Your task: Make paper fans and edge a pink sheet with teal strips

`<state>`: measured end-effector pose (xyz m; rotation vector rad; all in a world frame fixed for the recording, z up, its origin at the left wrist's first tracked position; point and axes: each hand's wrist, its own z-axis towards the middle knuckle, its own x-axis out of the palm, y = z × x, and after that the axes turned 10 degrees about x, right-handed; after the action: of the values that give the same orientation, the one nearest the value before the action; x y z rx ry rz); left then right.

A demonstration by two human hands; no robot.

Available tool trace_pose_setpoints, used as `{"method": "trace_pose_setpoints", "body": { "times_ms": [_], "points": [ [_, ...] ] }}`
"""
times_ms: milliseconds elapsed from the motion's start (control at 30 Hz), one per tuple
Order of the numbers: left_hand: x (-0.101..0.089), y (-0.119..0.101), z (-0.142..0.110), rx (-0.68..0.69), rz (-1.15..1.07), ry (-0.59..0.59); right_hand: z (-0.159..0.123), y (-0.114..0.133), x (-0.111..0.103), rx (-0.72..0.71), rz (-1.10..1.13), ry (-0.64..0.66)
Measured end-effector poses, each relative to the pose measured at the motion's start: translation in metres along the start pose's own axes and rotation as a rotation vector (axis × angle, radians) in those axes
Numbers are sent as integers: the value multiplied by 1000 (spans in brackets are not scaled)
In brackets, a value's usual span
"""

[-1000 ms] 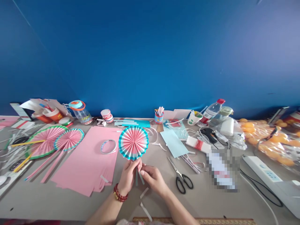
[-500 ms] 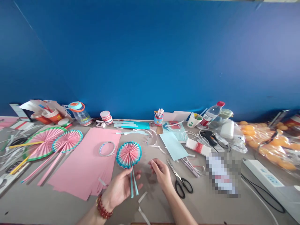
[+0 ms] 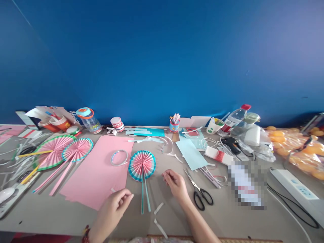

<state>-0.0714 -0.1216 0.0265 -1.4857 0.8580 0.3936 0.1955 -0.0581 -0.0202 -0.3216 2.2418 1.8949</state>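
Observation:
A pink pleated paper fan with a teal rim [image 3: 141, 164] lies flat on the grey table [image 3: 227, 216], its two thin teal handle strips pointing toward me. My left hand [image 3: 115, 206] hovers just left of those strips over the edge of the pink paper sheets [image 3: 98, 172]. Its fingers are pinched together, and what they hold, if anything, is too small to name. My right hand [image 3: 176, 184] rests to the right of the fan with its fingers curled in and nothing visible in them.
Black-handled scissors [image 3: 201, 194] lie right of my right hand. Two larger pink fans [image 3: 59, 153] sit at the left, a tape ring [image 3: 118, 157] lies on the pink paper, and white strips [image 3: 159, 209] lie near the front edge. Cups, a bottle [image 3: 234, 118], a power strip [image 3: 296, 187] and oranges crowd the back and right.
The fan was held upright in both hands, then lowered by my left hand and laid flat on the table. My left hand let go and drew back to the left.

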Motion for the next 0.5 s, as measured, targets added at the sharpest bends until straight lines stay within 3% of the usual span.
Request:
{"method": "trace_pose_setpoints", "body": {
  "times_ms": [67, 167, 300, 500],
  "points": [
    [6, -8, 13, 92, 202, -101, -1, 0, 0, -5, -24, 0],
    [24, -18, 33, 187, 373, -140, -1, 0, 0, -17, -52, -1],
    [42, -18, 50, 147, 529, -91, -2, 2, -3, -25, -84, 15],
    [42, -17, 49, 108, 565, -99, -4, 9, -3, -75, -178, 7]
  ]
}}
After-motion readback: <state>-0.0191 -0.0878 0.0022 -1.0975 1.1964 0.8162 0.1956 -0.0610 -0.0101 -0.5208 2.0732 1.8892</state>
